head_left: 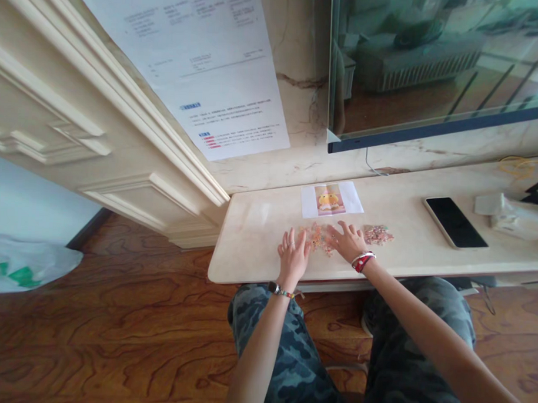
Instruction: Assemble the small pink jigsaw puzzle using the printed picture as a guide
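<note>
Many tiny orange and pink pieces [319,236], scattered, left hand [292,258] outspread, empty, right hand [349,242] bent, hold unclear

The left forearm [260,348] is pointing forward; the right forearm [427,330] is slanting inward. The left hand [293,256] is facing palm down, fingers [291,237] parted, and the right hand [347,243] is angling leftward near it, fingers spread.
</note>
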Demonstrator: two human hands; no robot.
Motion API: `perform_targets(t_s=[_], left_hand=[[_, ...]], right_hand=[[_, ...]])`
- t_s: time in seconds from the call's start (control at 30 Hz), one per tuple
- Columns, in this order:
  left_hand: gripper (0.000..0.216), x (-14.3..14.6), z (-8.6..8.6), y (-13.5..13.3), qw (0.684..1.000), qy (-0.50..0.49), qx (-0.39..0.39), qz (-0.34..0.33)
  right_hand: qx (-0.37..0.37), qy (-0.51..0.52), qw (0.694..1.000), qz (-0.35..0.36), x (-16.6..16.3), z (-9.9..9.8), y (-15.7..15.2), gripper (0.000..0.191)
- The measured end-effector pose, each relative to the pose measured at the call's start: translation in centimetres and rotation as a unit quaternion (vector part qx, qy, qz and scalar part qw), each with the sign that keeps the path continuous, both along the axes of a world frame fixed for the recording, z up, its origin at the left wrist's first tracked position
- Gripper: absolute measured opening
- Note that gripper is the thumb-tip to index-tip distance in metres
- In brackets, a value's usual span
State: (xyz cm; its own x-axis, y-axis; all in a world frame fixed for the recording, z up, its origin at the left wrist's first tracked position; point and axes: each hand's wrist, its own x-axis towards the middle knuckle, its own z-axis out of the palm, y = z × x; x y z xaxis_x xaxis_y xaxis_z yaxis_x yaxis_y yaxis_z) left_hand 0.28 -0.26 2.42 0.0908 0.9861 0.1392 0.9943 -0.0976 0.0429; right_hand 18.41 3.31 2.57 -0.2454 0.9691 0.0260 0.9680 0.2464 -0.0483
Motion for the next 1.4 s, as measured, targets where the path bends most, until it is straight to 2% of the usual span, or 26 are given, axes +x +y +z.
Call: perform_targets(t_s=[0.07, 0.13, 0.23, 0.4, 0.57, 0.87, 1.17, 1.3, 1.4], left_hand=[[0.046, -0.9, -0.3, -1.1, 0.999, 0.001, 0.005, 0.038], [0.046, -1.4, -0.5, -1.8, 0.999, 0.000, -0.008, 0.040], [0.044, -0.9, -0.4, -1.7, 1.000, -0.006, -0.019, 0.010], [0.039, 1.5, 0.2, 0.1, 0.998, -0.034, -0.030, -0.046], [0.036, 3.2, 0.5, 1.1, 0.997, -0.049, -0.049, -0.033], [0.033, 2.6, 0.4, 0.4, 0.994, -0.046, -0.043, -0.086], [0.037, 2.7, 0.6, 1.5, 0.998, -0.029, -0.041, -0.043], [0.043, 2.3, 0.8, 1.0, 0.999, -0.014, -0.036, 0.001], [0.045, 2.0, 0.7, 0.4, 1.000, -0.013, -0.025, 0.001]], right_hand=[[0.018, 0.010, 1.000, -0.006, 0.1, -0.2, -1.2, 0.046], [0.016, 0.014, 1.000, 0.011, -0.2, -0.4, -2.1, 0.046], [-0.001, 0.013, 0.999, 0.038, -1.1, -0.6, -2.4, 0.046], [0.007, 0.017, 1.000, 0.019, -1.6, -0.4, -1.8, 0.042], [0.010, 0.017, 1.000, -0.003, -0.4, -0.6, -2.6, 0.046], [0.009, 0.024, 1.000, 0.012, -0.1, -1.3, -3.8, 0.041], [0.020, 0.026, 0.999, -0.006, -0.2, -1.0, -3.8, 0.042], [0.023, 0.034, 0.999, 0.001, -0.2, -1.2, -4.1, 0.042], [0.023, 0.044, 0.999, -0.004, -0.2, -1.4, -4.3, 0.043]])
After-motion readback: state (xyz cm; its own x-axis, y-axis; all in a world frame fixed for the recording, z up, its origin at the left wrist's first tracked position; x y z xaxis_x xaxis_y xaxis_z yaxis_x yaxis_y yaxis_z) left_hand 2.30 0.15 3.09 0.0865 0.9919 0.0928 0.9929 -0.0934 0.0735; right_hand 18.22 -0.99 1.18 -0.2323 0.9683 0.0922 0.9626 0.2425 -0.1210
